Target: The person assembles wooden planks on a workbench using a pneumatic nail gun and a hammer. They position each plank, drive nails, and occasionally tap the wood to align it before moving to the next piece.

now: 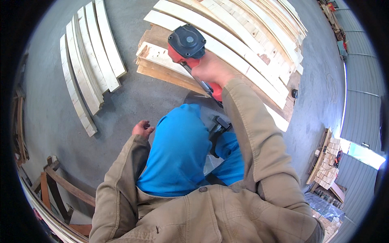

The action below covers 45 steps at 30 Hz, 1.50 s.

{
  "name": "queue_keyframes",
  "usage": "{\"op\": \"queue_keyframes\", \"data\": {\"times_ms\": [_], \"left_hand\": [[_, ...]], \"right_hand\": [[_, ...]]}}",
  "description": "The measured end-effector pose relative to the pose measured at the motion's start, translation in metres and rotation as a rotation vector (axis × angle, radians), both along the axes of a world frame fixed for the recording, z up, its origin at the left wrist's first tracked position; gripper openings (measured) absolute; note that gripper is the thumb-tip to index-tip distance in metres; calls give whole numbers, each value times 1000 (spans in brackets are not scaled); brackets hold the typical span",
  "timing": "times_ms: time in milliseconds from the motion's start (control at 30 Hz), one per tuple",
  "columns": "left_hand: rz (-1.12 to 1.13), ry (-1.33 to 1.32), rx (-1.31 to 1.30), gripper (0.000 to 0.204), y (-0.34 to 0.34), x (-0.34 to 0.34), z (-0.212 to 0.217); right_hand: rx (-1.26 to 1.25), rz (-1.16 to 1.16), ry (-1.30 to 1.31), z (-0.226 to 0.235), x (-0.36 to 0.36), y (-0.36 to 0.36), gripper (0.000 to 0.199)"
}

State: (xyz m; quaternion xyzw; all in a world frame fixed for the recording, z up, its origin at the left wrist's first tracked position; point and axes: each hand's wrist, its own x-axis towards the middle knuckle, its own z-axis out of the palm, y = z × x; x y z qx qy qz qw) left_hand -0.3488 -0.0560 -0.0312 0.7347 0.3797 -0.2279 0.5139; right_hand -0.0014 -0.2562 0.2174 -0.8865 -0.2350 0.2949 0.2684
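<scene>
My right hand (214, 69) is closed round the grip of a red nail gun (187, 42) with a round black cap. The tool is over the near left end of a stack of pale boards (221, 42); whether its tip touches wood is hidden. Beneath it, short planks (164, 58) lie in layers at the stack's near left corner. My left hand (142, 128) hangs beside my blue-clad left knee, its fingers loosely bent and apart, with nothing in them. Between my legs is a dark object (220, 125) that I cannot make out fully.
A row of long loose boards (87, 60) lies on the grey floor (121, 22) to the left. A small black tape measure (294, 93) sits at the stack's right edge. Wooden frames (60, 186) stand at lower left; stacked wood blocks (326, 162) are at right.
</scene>
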Motion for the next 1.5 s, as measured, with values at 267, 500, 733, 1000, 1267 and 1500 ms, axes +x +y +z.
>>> {"op": "queue_keyframes", "data": {"times_ms": [267,500,733,1000,1267,1500], "left_hand": [[-115,-102,103,60,-20,55,36],[-555,-600,407,80,-64,172,95],[-985,-763,630,94,-134,275,123],[-1255,-655,677,87,-159,323,102],[-1341,-429,526,61,-153,407,123],[-1249,-716,682,58,-172,388,111]], "right_hand": [[23,-169,76,33,-1,-144,47],[-174,-507,33,67,-52,-292,37],[-358,-744,-8,53,-114,-383,33],[-246,-897,-13,54,-147,-412,37],[-129,-905,31,55,-148,-426,33],[-153,-924,19,51,-146,-427,34]]}}
